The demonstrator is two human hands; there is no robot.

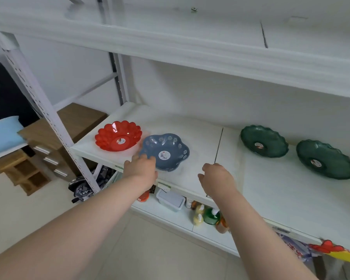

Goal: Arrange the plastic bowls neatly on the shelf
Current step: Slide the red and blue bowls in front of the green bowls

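The left hand (141,168) reaches over the front edge of the white shelf (200,142), its fingers curled onto the near-left rim of the blue flower-patterned bowl (166,152), touching it; whether they actually pinch the rim cannot be told. The right hand (216,178) hovers just right of the blue bowl, near the shelf's front edge, fingers loosely bent and holding nothing. The blue bowl sits upright on the shelf board, a round sticker in its centre. Just left of it and slightly farther back, nearly touching, stands the red scalloped bowl (118,136). Well to the right of the blue bowl, beyond a seam in the board, two dark green scalloped bowls (264,141) (325,159) sit side by side, apart from each other.
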